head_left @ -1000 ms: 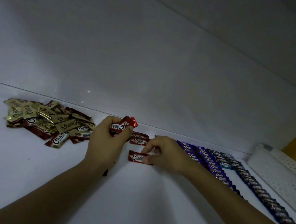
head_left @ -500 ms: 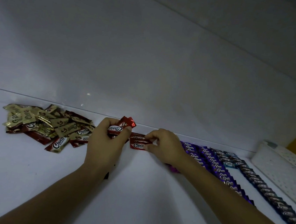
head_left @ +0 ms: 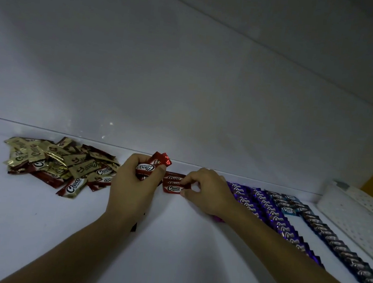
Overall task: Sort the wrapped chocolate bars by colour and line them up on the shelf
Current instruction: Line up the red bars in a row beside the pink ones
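Right hand point(head_left: 206, 190): thumb and forefinger pinch the right end of the front red bar point(head_left: 172, 188), other fingers curled. A second ago this bar is out on the open shelf point(head_left: 33, 229), nearer the camera. Now it lies flat at the front of the red row point(head_left: 173, 178), touching the bar behind it, label up. Row count: three, stacked back to front from the rear edge. Placement looks done but the grip is not yet let go.

Left hand point(head_left: 134, 183): clenched round a small bundle of red bars point(head_left: 149, 168), one foil end sticking up past the fingers. Position unchanged over the second; it serves as the supply.

Judgement: one more red is sorted, and the next is likely drawn from the left-hand bundle.

Further out:
- Left: mixed pile point(head_left: 58, 164) of gold and red bars, unsorted, so much of the task is left.
- Right: purple rows point(head_left: 266, 207) and a dark blue row point(head_left: 336, 242) already lined up, just beside the red row.
- Far right: a white basket point(head_left: 358, 210).
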A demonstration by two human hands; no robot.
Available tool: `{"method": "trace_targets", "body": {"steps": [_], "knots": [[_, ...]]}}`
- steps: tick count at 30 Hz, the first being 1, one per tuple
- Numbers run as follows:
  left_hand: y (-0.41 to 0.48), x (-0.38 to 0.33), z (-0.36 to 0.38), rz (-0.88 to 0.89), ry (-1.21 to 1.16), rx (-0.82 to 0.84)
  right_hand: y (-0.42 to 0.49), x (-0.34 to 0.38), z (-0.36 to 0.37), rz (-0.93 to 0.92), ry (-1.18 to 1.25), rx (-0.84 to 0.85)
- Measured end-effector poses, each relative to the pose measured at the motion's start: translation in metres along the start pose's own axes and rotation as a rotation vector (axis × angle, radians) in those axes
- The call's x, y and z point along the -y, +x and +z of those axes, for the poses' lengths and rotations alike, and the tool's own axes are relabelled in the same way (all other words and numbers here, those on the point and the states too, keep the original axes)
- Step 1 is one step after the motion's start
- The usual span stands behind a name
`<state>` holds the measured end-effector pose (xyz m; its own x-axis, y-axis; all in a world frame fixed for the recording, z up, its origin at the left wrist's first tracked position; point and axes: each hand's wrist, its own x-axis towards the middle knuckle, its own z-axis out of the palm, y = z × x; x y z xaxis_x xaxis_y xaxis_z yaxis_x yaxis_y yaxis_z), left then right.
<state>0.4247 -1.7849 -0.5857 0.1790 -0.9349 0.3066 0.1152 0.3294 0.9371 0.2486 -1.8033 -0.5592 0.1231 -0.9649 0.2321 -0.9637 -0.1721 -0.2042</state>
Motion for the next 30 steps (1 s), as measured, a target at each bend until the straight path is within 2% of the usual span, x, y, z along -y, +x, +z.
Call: {"method": "trace_targets", "body": {"steps": [8, 9, 12, 15, 17, 19, 22, 25, 30], "knots": [[0.000, 0.001, 0.000, 0.020, 0.032, 0.020, 0.002, 0.001, -0.003, 0.016, 0.035, 0.021], [-0.001, 0.000, 0.000, 0.039, 0.052, 0.033, 0.001, 0.005, -0.006, 0.033, 0.149, 0.002], [-0.006, -0.001, 0.001, 0.128, 0.147, 0.119, -0.005, 0.022, -0.024, 0.120, 0.751, 0.010], [-0.013, -0.004, 0.004, 0.224, 0.244, 0.217, -0.014, 0.031, -0.038, 0.064, 0.964, 0.121], [-0.016, -0.005, 0.005, 0.248, 0.270, 0.245, -0.018, 0.035, -0.042, 0.024, 0.979, 0.098], [-0.016, -0.005, 0.004, 0.260, 0.300, 0.258, -0.021, 0.037, -0.043, 0.038, 0.974, 0.001], [-0.016, -0.006, 0.003, 0.292, 0.350, 0.263, -0.027, 0.040, -0.044, -0.006, 0.779, -0.124], [-0.017, -0.006, 0.004, 0.295, 0.413, 0.281, -0.031, 0.044, -0.042, -0.095, 0.468, -0.071], [-0.017, -0.007, 0.003, 0.276, 0.437, 0.316, -0.029, 0.053, -0.040, -0.100, 0.597, 0.009]]}}
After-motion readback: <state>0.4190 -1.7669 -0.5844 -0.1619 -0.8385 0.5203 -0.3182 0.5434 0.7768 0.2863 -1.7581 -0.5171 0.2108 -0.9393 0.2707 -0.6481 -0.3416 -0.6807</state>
